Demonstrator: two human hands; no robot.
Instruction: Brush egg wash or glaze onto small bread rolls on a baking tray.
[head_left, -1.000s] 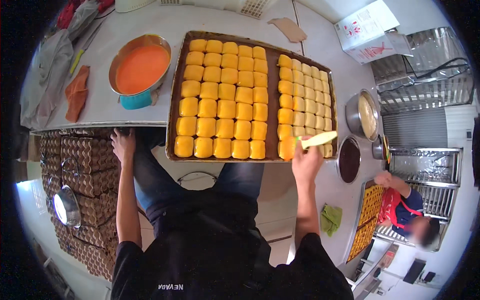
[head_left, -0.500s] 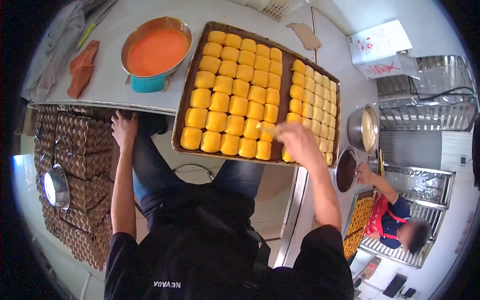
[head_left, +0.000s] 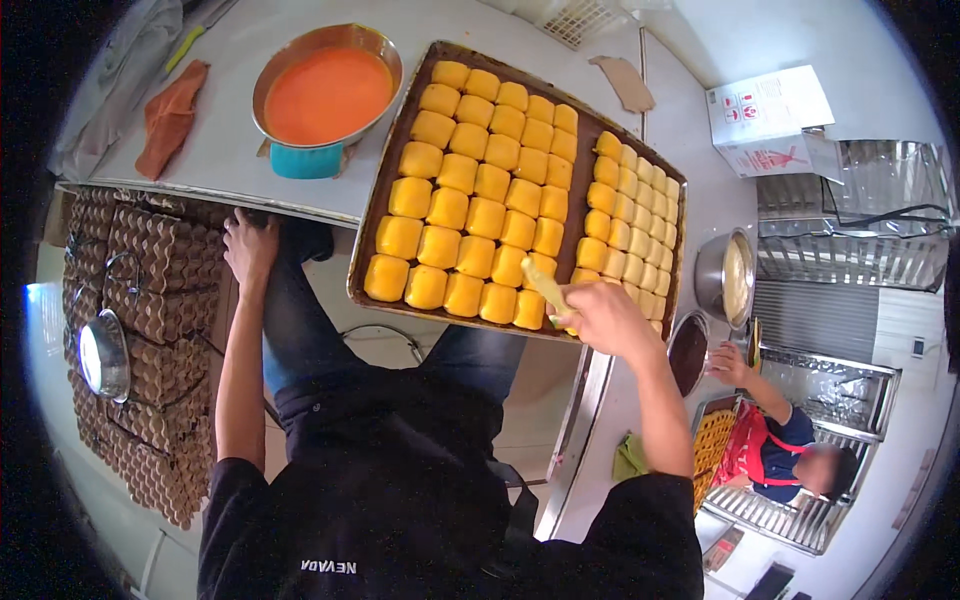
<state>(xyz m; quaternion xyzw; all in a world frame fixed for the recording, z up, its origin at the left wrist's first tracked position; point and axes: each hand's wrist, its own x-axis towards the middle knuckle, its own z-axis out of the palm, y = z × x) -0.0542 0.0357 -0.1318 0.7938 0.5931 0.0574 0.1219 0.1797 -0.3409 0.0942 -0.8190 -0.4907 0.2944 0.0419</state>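
The white worktable (head_left: 225, 150) runs past us, brown egg trays (head_left: 160, 240) piled left of the person's legs. On the table lies the big baking tray (head_left: 578, 195), its near rim jutting beyond the edge, two blocks of buns on it. The left block (head_left: 457, 172) is deep yellow and shiny all over; in the right block (head_left: 620, 235) only the column by the bare divider looks that yellow, the rest paler. The right hand (head_left: 612, 315) is wrapped around a brush (head_left: 540, 280), whose pale handle pokes out over the left block; its bristle end is mostly hidden. The left hand (head_left: 250, 245) is down by the table's edge; whether it grips anything I can't tell.

For an even coat, I'd say keep the strokes light, wipe excess on the bowl rim, and follow columns so no pale bun gets missed.

Counting, then: one baking tray here, another (head_left: 712, 402) beside a single co-worker (head_left: 775, 460); one cardboard box (head_left: 765, 110); at least four bowls, holding orange liquid (head_left: 340, 36), something pale yellow (head_left: 710, 270) and something dark (head_left: 692, 314), plus one on the egg trays (head_left: 118, 360). Left-block buns: five by seven, thirty-five. The hand covers some right-block ones, so no sure total. One brush.
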